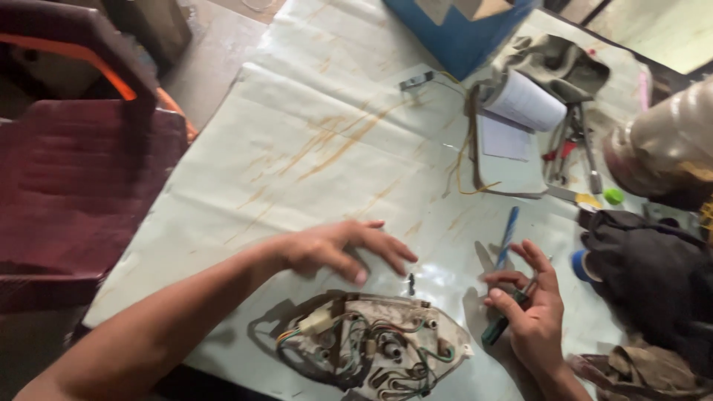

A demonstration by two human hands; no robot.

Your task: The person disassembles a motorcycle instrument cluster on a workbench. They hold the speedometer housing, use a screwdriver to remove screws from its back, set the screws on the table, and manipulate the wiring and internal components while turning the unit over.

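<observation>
My left hand (343, 249) hovers flat over the table with fingers spread, just above the open device housing (375, 345), a dirty white casing full of coloured wires and sockets. A small dark screw (411, 284) lies on the table by my left fingertips. My right hand (529, 308) grips a green-handled screwdriver (499, 327), whose tip points up toward my fingers. A blue-and-white striped pen (508, 236) lies just above my right hand.
A pale stained sheet covers the table (312, 141). A blue box (460, 33), an open notebook (520, 111), pliers with red handles (568, 152), a dark cloth (650, 275) and a plastic-wrapped bundle (668, 141) crowd the right side. A maroon plastic chair (74, 171) stands on the left.
</observation>
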